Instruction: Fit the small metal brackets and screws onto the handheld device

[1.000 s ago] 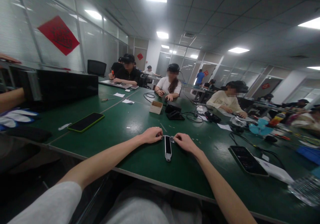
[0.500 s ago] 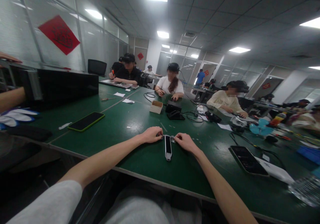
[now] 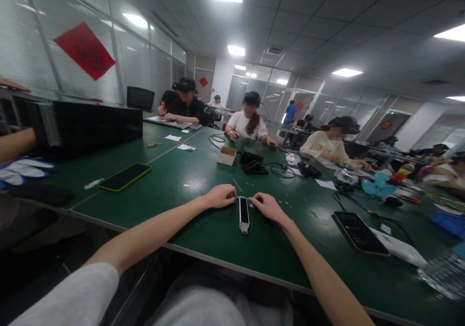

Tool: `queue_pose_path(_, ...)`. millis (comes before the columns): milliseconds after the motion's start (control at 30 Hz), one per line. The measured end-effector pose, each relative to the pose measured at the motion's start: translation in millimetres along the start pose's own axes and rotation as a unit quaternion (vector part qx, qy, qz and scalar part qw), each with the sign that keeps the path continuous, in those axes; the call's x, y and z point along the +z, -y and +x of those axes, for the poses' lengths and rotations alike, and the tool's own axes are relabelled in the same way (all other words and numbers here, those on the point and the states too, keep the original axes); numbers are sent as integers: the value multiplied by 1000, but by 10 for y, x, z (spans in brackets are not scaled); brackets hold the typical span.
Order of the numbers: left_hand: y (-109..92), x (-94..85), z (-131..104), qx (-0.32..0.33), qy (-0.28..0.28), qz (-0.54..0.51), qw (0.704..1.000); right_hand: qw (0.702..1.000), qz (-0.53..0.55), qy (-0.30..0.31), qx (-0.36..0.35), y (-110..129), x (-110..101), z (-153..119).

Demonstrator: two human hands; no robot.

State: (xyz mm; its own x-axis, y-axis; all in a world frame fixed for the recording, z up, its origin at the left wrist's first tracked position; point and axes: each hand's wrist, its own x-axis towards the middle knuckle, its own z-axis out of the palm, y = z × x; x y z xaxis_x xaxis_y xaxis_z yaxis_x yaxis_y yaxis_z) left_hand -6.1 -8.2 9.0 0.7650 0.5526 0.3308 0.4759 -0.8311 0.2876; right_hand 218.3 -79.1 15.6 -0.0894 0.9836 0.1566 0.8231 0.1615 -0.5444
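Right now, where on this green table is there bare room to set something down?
Bare patches lie between the green-edged phone and left forearm, and between the right forearm and the other phone. Crowded: around the blue fan, and between left hand and right hand, at the narrow device.

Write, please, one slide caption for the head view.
Bare left hand and right hand flank the far end of a slim, white-edged black device on a glossy green table.

A slim white device (image 3: pixel 243 214) with a black face lies on the table (image 3: pixel 203 234), narrow tip toward the near edge. 1 small shiny piece (image 3: pixel 250 203) sits beside its far end.
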Motion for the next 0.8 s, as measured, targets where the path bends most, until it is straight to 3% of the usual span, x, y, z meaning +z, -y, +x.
queue_pose_path(800,32,35,-2,8,-10,-5,1000,993,-44,-27,-110,-59,21,11)
